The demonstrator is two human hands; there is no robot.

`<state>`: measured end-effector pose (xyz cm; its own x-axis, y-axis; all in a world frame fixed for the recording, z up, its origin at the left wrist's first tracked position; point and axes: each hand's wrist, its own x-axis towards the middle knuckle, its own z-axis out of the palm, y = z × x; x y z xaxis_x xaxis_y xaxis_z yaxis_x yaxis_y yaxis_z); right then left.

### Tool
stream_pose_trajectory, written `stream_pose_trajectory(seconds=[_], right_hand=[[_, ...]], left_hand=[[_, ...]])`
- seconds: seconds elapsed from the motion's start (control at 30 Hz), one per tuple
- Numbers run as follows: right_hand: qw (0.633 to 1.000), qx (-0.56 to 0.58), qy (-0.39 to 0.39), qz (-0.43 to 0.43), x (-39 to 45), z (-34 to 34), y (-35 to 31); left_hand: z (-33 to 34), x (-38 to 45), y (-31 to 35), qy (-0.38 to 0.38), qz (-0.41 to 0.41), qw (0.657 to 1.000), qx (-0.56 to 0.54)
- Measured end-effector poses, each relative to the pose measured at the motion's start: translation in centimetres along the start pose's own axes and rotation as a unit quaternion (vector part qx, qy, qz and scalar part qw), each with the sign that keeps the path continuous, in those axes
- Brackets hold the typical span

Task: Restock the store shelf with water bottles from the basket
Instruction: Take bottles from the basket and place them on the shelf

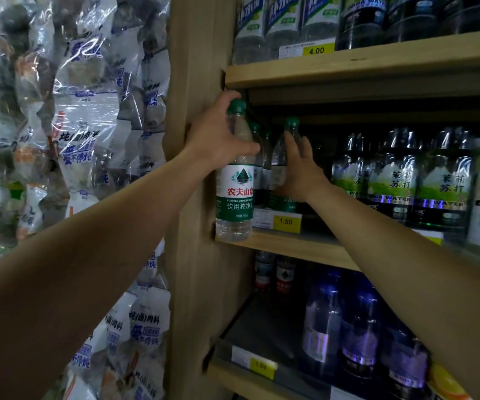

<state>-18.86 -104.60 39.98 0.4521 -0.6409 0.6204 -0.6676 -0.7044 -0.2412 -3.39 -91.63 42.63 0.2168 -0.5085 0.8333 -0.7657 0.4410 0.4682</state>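
Currently left hand (218, 140) has its grip clenched round the front water bottle (234, 180) at the shelf (296, 245) edge, while right hand (298, 166), fingers straight, steadies a second bottle (286, 157) behind, likely making room.

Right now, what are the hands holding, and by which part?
Left hand grips the front water bottle by its neck and shoulder, under the green cap. Right hand rests flat against a second bottle; not gripping.

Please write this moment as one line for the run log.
left hand: grips green-cap bottle at shelf edge | right hand: touches second bottle | step: placing
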Motion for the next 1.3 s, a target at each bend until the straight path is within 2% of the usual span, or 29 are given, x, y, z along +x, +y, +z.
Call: stream_pose_trajectory(seconds=[0.43, 0.73, 0.93, 1.07, 1.3], right_hand=[[0.995, -0.082, -0.033, 0.055, 3.3, 1.4, 2.1], [0.985, -0.157, -0.016, 0.065, 3.9, 2.4, 2.2], [0.99, -0.117, -0.02, 0.073, 3.7, 2.0, 2.0], [0.994, -0.104, 0.009, 0.026, 2.6, 0.5, 2.4], [0.975, -0.201, 0.068, -0.063, -0.3, -2.2, 1.1]], left_hand=[[0.3, 1.1, -0.2, 0.021, 0.02, 0.999, 0.033], [0.6, 1.3, -0.5, 0.027, 0.032, 0.998, 0.041], [0.0, 0.6, 0.1, 0.035, 0.045, 0.998, 0.006], [-0.5, 0.4, 1.5, 0.1, 0.058, 0.993, -0.014], [1.7, 0.4, 2.7, 0.184, 0.064, 0.979, -0.056]])
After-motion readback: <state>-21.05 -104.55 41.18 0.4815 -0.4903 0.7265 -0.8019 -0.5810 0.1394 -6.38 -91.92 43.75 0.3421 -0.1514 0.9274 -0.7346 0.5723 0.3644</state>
